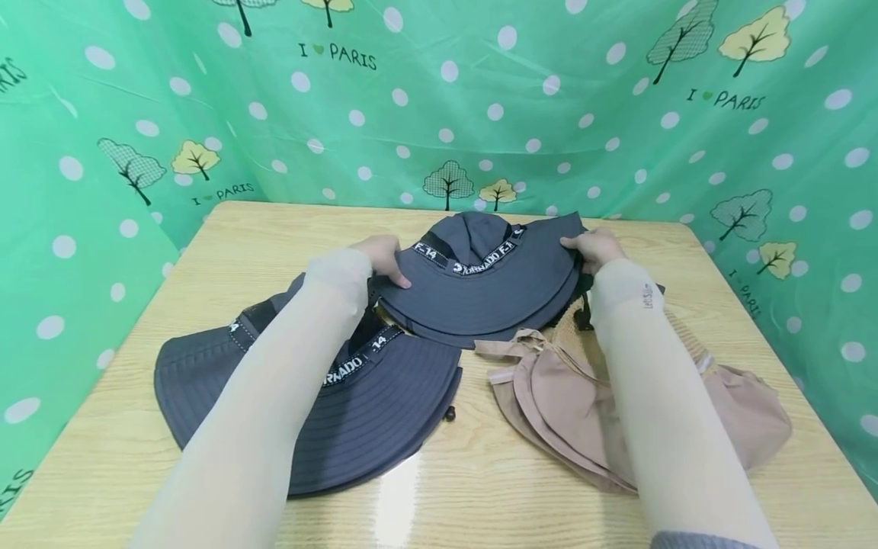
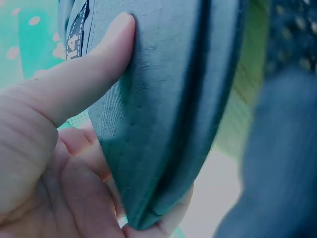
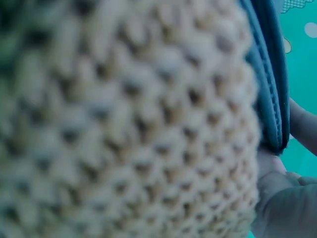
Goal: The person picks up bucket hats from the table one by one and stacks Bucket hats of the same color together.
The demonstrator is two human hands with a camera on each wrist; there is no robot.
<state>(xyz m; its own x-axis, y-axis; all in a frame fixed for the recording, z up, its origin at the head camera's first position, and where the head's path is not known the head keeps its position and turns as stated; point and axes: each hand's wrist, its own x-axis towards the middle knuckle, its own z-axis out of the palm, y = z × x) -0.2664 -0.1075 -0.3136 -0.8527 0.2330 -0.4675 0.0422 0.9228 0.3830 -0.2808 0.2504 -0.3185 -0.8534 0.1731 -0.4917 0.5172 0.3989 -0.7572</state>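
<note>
Both hands hold a dark grey sun hat (image 1: 480, 293) by its wide brim at the back of the table. My left hand (image 1: 386, 258) pinches the brim's left end; in the left wrist view its thumb lies on top of the layered brim (image 2: 163, 99), with fingers beneath. The right hand (image 1: 595, 245) grips the brim's right end, thumb on top. White lettering runs along the hat's band. Close to the right wrist camera, woven straw (image 3: 148, 119) covers most of the view, hiding much of that hand; a stitched brim edge (image 3: 271, 74) shows past it.
A second dark grey hat (image 1: 384, 412) lies at the left, partly under the left forearm. At the right is a beige-pink hat (image 1: 569, 404) with a straw part and ties. The wooden table (image 1: 446, 503) is bordered by green dotted curtains (image 1: 480, 84).
</note>
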